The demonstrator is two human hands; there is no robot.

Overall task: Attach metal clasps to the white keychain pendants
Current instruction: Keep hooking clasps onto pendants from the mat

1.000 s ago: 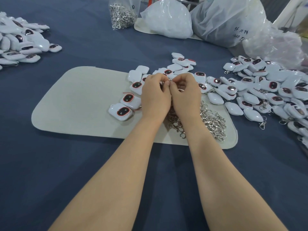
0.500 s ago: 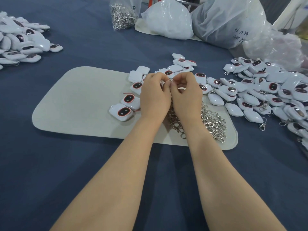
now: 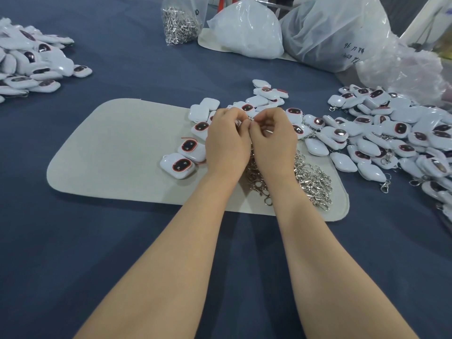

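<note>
My left hand (image 3: 226, 143) and my right hand (image 3: 272, 139) meet fingertip to fingertip above the beige mat (image 3: 117, 152). Their curled fingers pinch a small item between them, apparently a white pendant and a metal clasp, mostly hidden by the fingers. A heap of loose metal clasps (image 3: 310, 178) lies on the mat under and right of my right wrist. Several white pendants with dark red-rimmed faces (image 3: 179, 166) lie on the mat left of my left hand, and more sit behind my hands (image 3: 263, 96).
A large pile of pendants with clasps (image 3: 396, 135) spreads over the blue cloth at right. Another pendant pile (image 3: 29, 64) lies far left. A clear bag of clasps (image 3: 179, 23) and white plastic bags (image 3: 247, 30) stand at the back.
My hands stay together at the same spot. The fingers have shifted slightly, and the right hand's fingers have opened a little.
</note>
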